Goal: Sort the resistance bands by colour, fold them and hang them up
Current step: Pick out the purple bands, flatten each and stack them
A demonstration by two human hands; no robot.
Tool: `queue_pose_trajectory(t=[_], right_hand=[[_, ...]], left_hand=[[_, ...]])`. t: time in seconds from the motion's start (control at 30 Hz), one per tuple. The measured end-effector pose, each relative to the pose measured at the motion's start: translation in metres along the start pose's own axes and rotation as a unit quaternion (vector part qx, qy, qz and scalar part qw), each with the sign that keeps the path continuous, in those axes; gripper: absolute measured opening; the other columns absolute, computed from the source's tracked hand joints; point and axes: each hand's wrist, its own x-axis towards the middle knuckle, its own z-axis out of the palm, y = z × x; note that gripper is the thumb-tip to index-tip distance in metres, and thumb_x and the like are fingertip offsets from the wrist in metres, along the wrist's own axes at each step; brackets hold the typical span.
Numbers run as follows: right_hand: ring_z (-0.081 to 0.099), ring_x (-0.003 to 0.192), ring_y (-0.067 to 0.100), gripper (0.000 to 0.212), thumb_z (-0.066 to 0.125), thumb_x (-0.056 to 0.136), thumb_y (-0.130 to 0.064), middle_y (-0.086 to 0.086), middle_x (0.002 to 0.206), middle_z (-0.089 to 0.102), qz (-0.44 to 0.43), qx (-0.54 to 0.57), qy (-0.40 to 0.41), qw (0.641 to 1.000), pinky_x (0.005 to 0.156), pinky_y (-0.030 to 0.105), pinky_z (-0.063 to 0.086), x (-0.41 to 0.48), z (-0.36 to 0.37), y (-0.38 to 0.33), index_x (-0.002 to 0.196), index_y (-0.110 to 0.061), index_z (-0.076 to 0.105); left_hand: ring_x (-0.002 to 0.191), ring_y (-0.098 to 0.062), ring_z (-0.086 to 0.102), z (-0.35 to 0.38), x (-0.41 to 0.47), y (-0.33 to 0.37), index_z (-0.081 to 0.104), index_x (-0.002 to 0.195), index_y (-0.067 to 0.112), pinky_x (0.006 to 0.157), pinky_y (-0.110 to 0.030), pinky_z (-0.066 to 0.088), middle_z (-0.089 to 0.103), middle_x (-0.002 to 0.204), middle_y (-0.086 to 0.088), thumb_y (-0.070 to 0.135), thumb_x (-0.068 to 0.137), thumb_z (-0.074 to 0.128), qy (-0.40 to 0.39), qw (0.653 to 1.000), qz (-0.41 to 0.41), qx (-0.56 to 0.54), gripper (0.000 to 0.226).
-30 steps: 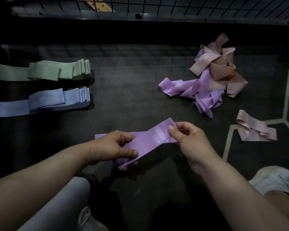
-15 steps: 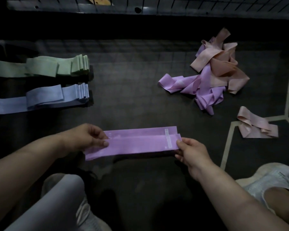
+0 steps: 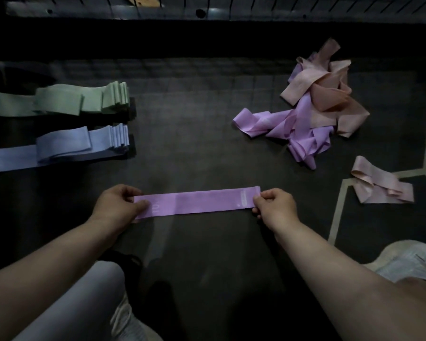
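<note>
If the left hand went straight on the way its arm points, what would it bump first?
Besides the purple band it holds, the left hand would likely cross dark floor and meet the loose purple end of the tangled heap, though depth is unclear.

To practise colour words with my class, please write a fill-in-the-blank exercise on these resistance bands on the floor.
1. The left hand and the right hand pinch the ends of a flat band coloured ____.
2. At the left, the green stack lies beyond a second stack, which is ____.
3. The tangled pile mixes purple bands with ____ ones.

Missing words: purple; blue; pink.
</note>
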Motion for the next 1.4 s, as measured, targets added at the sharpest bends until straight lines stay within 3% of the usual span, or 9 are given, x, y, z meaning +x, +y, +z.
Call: queue_pose_trajectory(t=[0.13, 0.3, 0.47, 0.63, 0.77, 0.9, 1.07, 1.4], right_hand=[[0.066, 0.067, 0.019, 0.011, 0.064, 0.089, -0.019, 0.006, 0.071, 0.071, -0.014, -0.035, 0.019, 0.999, 0.073, 0.034, 0.055, 0.003, 0.001, 0.003, 0.08, -0.013, 0.068], [0.064, 0.081, 0.022, 0.008, 0.064, 0.087, -0.018, 0.004, 0.084, 0.07, -0.024, -0.069, 0.051, 0.996, 0.075, 0.029, 0.049, 0.005, 0.0, 0.006, 0.082, -0.014, 0.067], [0.065, 0.082, 0.022, 0.01, 0.069, 0.087, -0.019, 0.004, 0.083, 0.069, -0.032, -0.06, 0.073, 0.995, 0.075, 0.028, 0.049, 0.007, 0.001, 0.006, 0.078, -0.017, 0.063], [0.064, 0.083, 0.021, 0.009, 0.068, 0.088, -0.022, 0.004, 0.086, 0.069, -0.044, -0.078, 0.063, 0.994, 0.076, 0.029, 0.049, 0.012, 0.003, 0.002, 0.082, -0.017, 0.065], [0.063, 0.084, 0.022, 0.011, 0.068, 0.089, -0.023, 0.004, 0.087, 0.068, -0.037, -0.108, 0.067, 0.991, 0.074, 0.026, 0.044, 0.015, 0.004, 0.003, 0.088, -0.012, 0.068], [0.063, 0.084, 0.023, 0.01, 0.067, 0.09, -0.022, 0.004, 0.086, 0.067, -0.042, -0.114, 0.068, 0.99, 0.073, 0.027, 0.043, 0.015, 0.004, 0.003, 0.088, -0.012, 0.068], [0.063, 0.088, 0.024, 0.008, 0.068, 0.089, -0.021, 0.006, 0.092, 0.068, -0.024, -0.099, 0.069, 0.992, 0.078, 0.03, 0.048, 0.018, 0.006, 0.004, 0.088, -0.017, 0.062], [0.065, 0.089, 0.024, 0.005, 0.067, 0.09, -0.021, 0.006, 0.094, 0.069, -0.018, -0.093, 0.059, 0.994, 0.082, 0.032, 0.051, 0.02, 0.007, 0.006, 0.088, -0.018, 0.063]], left_hand=[[0.062, -0.022, 0.061, 0.001, -0.005, -0.002, 0.067, 0.099, 0.009, 0.047, -0.024, 0.055, 0.066, 0.083, -0.012, 0.002, 0.082, 0.076, 0.03, 0.999, 0.007, -0.03, 0.021], [0.063, -0.024, 0.063, 0.002, -0.007, -0.003, 0.069, 0.096, 0.011, 0.068, -0.041, 0.06, 0.069, 0.082, -0.01, 0.01, 0.081, 0.079, 0.054, 0.998, 0.009, -0.011, 0.017], [0.078, -0.025, 0.068, 0.001, -0.012, -0.002, 0.073, 0.094, 0.013, 0.08, -0.039, 0.058, 0.072, 0.083, -0.007, 0.014, 0.082, 0.077, 0.083, 0.995, 0.047, 0.031, 0.013], [0.073, -0.029, 0.069, 0.003, -0.013, -0.004, 0.066, 0.084, 0.018, 0.073, -0.038, 0.057, 0.069, 0.075, -0.005, 0.011, 0.08, 0.079, 0.086, 0.996, 0.033, 0.005, 0.015], [0.072, -0.019, 0.062, 0.004, -0.016, -0.001, 0.066, 0.087, 0.015, 0.071, -0.025, 0.043, 0.065, 0.076, -0.001, 0.012, 0.082, 0.078, 0.1, 0.993, 0.043, 0.038, 0.013], [0.075, -0.017, 0.062, 0.005, -0.016, -0.001, 0.069, 0.088, 0.014, 0.069, -0.022, 0.04, 0.067, 0.08, -0.002, 0.013, 0.084, 0.076, 0.096, 0.994, 0.036, 0.035, 0.009], [0.06, -0.006, 0.054, 0.006, -0.017, 0.003, 0.064, 0.089, 0.013, 0.053, -0.013, 0.037, 0.06, 0.068, 0.004, 0.011, 0.081, 0.078, 0.102, 0.994, 0.033, 0.025, 0.015], [0.061, -0.004, 0.053, 0.006, -0.019, 0.007, 0.063, 0.091, 0.013, 0.054, -0.014, 0.038, 0.059, 0.069, 0.006, 0.012, 0.082, 0.077, 0.107, 0.993, 0.031, 0.029, 0.017]])
